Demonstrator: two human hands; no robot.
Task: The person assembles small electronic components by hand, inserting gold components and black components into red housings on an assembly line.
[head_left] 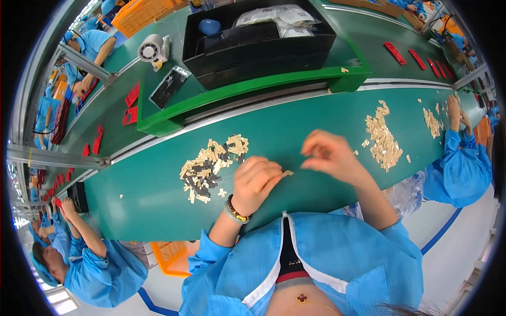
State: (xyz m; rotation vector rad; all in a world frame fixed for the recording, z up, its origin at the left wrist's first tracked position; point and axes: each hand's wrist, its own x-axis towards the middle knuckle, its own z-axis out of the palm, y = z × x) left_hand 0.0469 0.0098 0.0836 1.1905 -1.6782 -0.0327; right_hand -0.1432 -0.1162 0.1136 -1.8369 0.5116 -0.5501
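Note:
My left hand [255, 185], with a beaded bracelet and a pale bangle at the wrist, pinches a small cream-coloured piece [287, 173] between thumb and fingertips. To its right, above the green work surface, my right hand [333, 158] is raised with its fingers curved. A gap shows between its thumb and forefinger, and I see nothing held there. Just left of my left hand lies a loose pile of small cream and black pieces [211, 167]. Beyond my right hand, a second pile of small cream pieces [383, 139] is spread on the surface.
A green raised shelf [253, 84] with a black bin [258, 63] of plastic bags stands ahead. Beside the bin are a small white fan [151, 48] and a black tray [169, 87]. Co-workers in blue sit at left and right. An orange basket [171, 257] stands below the table edge.

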